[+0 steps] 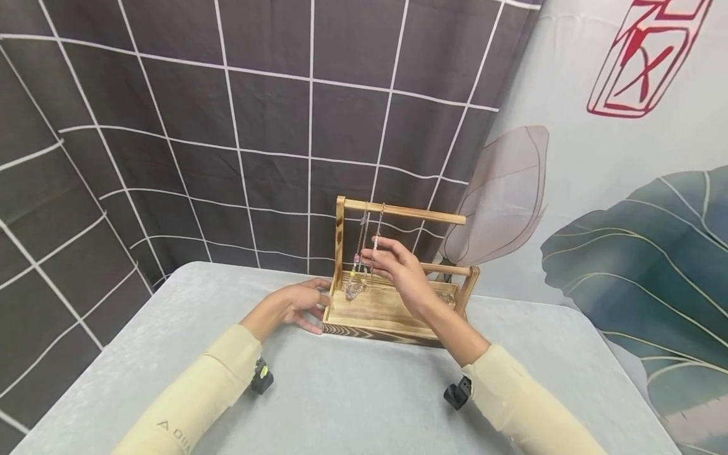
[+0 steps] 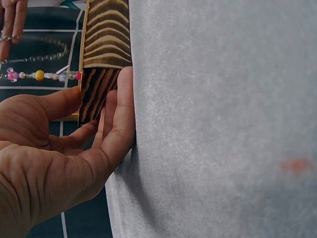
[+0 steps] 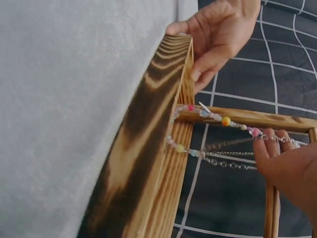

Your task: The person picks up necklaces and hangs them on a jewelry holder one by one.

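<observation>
A wooden jewelry stand [image 1: 381,309], with a shallow tray and rails above it, stands on the cloth-covered table. My left hand [image 1: 301,303] holds its left end, thumb at the rim and fingers against the end wall [image 2: 94,94]. From the upper rail hangs a silver chain necklace with colourful beads [image 3: 226,121], its lower loop reaching down to the tray. Beside it a second chain [image 1: 380,218] with pale beads hangs from the same rail. My right hand [image 1: 404,272] touches this chain, its fingers [image 3: 271,145] fairly straight.
A lower rail [image 1: 446,268] crosses the stand's right side, with small jewelry [image 1: 446,297] lying under it in the tray. A dark gridded curtain [image 1: 273,177] hangs close behind. Pale cloth [image 1: 352,392] covers the table in front.
</observation>
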The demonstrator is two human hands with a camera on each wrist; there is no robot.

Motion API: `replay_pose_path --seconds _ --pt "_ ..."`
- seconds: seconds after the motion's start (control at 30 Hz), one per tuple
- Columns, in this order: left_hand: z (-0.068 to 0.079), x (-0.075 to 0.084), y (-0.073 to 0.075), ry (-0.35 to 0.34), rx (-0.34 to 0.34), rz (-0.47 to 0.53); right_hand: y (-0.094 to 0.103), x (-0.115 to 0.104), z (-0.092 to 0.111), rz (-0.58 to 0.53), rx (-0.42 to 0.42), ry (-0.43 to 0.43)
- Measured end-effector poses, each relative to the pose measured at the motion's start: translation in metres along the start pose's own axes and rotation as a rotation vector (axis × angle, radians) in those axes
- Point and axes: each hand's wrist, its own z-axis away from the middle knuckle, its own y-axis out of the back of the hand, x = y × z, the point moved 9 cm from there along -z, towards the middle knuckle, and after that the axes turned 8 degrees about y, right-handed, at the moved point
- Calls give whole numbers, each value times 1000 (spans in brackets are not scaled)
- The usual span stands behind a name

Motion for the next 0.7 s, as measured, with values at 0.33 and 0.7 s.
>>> replay_pose_path --seconds 0.33,0.7 --pt "1 1 1 1 0 -4 1 13 16 73 3 -52" --pt "1 0 2 5 0 1 -1 41 30 159 -36 -157"
